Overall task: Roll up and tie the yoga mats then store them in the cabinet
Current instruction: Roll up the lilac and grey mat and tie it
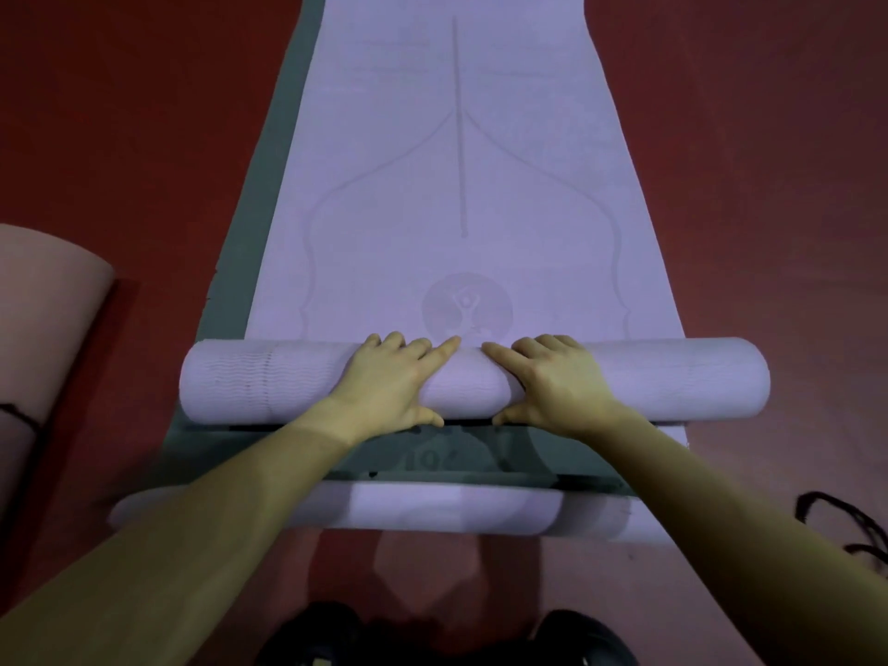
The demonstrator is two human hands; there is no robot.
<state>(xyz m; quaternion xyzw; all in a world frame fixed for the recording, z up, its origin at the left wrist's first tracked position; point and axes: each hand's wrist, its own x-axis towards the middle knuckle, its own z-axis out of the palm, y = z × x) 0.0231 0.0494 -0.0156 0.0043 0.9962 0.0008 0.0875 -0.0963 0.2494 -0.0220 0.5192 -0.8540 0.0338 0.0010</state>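
A lilac yoga mat lies flat on the red floor and stretches away from me, its near end rolled into a thick roll. My left hand and my right hand press side by side on the roll's middle, fingers over its top and thumbs on its near side. Under the lilac mat lies a grey-green mat, showing along the left edge and just in front of the roll. Another pale lilac roll lies across the floor closer to me, beneath my forearms.
A pink rolled mat with a black cord around it sits at the left edge. A loose black cord lies on the floor at the right. My dark shoes show at the bottom. Red floor surrounds the mats.
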